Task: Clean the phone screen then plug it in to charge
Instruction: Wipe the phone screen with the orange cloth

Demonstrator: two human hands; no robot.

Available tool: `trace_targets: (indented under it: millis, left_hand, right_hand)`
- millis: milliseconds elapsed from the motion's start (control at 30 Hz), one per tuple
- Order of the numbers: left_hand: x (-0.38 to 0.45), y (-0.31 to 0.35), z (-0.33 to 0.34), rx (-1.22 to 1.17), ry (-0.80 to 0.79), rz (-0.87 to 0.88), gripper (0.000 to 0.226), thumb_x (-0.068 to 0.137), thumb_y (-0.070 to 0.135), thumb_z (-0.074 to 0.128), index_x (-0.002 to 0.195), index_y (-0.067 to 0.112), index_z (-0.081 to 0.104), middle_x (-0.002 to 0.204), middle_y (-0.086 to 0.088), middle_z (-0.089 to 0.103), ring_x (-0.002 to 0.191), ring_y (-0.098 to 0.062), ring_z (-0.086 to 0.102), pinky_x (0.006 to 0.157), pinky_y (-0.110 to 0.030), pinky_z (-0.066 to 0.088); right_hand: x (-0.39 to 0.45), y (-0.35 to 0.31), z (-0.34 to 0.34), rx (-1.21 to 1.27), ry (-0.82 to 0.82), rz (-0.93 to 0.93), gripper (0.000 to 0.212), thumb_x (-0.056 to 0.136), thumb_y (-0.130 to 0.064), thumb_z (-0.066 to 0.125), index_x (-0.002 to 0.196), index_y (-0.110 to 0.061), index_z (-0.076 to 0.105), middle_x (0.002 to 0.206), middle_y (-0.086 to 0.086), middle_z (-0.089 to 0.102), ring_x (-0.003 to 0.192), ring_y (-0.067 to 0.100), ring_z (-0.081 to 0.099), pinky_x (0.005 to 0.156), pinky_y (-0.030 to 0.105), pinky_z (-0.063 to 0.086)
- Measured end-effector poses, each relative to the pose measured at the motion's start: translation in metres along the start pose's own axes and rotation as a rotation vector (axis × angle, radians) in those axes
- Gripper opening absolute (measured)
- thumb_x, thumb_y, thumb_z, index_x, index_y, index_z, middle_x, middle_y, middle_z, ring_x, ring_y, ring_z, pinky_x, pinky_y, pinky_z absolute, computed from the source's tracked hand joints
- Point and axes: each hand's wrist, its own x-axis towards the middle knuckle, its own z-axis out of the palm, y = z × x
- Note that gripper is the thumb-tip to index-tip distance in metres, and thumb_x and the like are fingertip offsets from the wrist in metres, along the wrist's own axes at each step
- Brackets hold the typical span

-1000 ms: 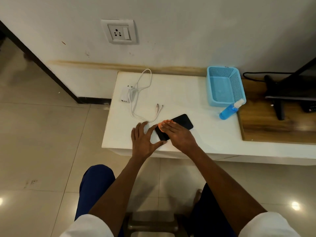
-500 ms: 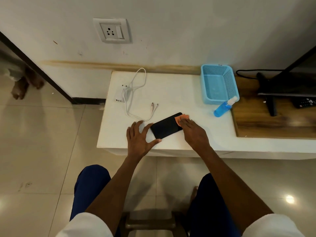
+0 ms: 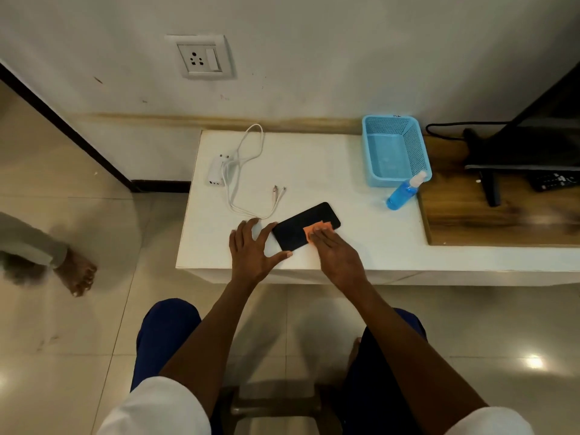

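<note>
Orange cloth (image 3: 317,229) under right hand (image 3: 337,255) covers phone (image 3: 301,226) edge.

Black phone (image 3: 301,224), orange cloth (image 3: 315,229)

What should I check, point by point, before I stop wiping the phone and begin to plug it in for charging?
1. Phone lies flat on the white table: ok.
2. Left hand steadies the phone's near end: ok.
3. Orange cloth, under the right hand, is off the screen: not ok, it is on the glass.
4. Screen is clean: cannot tell.
5. Cable plugs lie free on the table near the phone: ok.
6. Charger adapter sits in the wall socket: not ok, it lies on the table.
</note>
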Motion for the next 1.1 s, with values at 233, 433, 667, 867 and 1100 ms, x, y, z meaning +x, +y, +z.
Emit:
trace_targets:
  millis: [233, 433, 667, 867, 1100]
  left_hand:
    - [-0.001, -0.001, -0.001, 0.008, -0.005, 0.011, 0.083, 0.076, 0.080, 0.051, 0.145, 0.034, 0.044, 0.155, -0.010, 0.033, 0.146, -0.032, 0.025, 0.118, -0.051, 0.015]
    - [-0.002, 0.002, -0.002, -0.058, 0.010, 0.000, 0.082, 0.073, 0.078, 0.060, 0.142, 0.035, 0.048, 0.153, -0.008, 0.034, 0.145, -0.031, 0.025, 0.118, -0.052, 0.015]
    - [-0.001, 0.001, 0.000, 0.006, 0.019, 0.022, 0.080, 0.077, 0.077, 0.056, 0.143, 0.034, 0.046, 0.153, -0.010, 0.035, 0.144, -0.033, 0.027, 0.116, -0.053, 0.020]
    - [0.001, -0.001, 0.003, 0.030, 0.035, 0.015, 0.079, 0.077, 0.081, 0.051, 0.142, 0.036, 0.046, 0.152, -0.008, 0.035, 0.143, -0.031, 0.027, 0.116, -0.052, 0.021]
    - [0.001, -0.002, 0.006, 0.041, 0.051, 0.006, 0.081, 0.076, 0.083, 0.046, 0.141, 0.035, 0.047, 0.151, -0.008, 0.037, 0.143, -0.031, 0.029, 0.116, -0.052, 0.022]
  right_hand:
    - [-0.003, -0.026, 0.012, 0.011, 0.034, -0.257, 0.071, 0.066, 0.004, 0.084, 0.132, -0.006, 0.061, 0.136, 0.010, 0.060, 0.128, 0.023, 0.056, 0.105, 0.034, 0.044]
    - [-0.002, 0.018, -0.003, -0.038, 0.148, -0.087, 0.062, 0.075, 0.013, 0.067, 0.134, -0.003, 0.057, 0.137, 0.017, 0.058, 0.128, 0.031, 0.055, 0.109, 0.037, 0.037]
    - [0.017, 0.041, -0.010, 0.029, 0.049, 0.165, 0.059, 0.094, 0.002, 0.052, 0.150, -0.014, 0.037, 0.155, 0.004, 0.037, 0.144, 0.021, 0.036, 0.117, 0.031, 0.027]
    - [0.050, 0.043, -0.014, 0.085, 0.058, 0.123, 0.055, 0.098, -0.001, 0.047, 0.149, -0.017, 0.038, 0.156, 0.001, 0.037, 0.145, 0.019, 0.033, 0.118, 0.032, 0.030]
    - [0.065, 0.028, -0.002, 0.124, 0.076, -0.003, 0.052, 0.097, 0.001, 0.050, 0.147, -0.012, 0.041, 0.155, 0.007, 0.037, 0.147, 0.023, 0.029, 0.119, 0.037, 0.031]
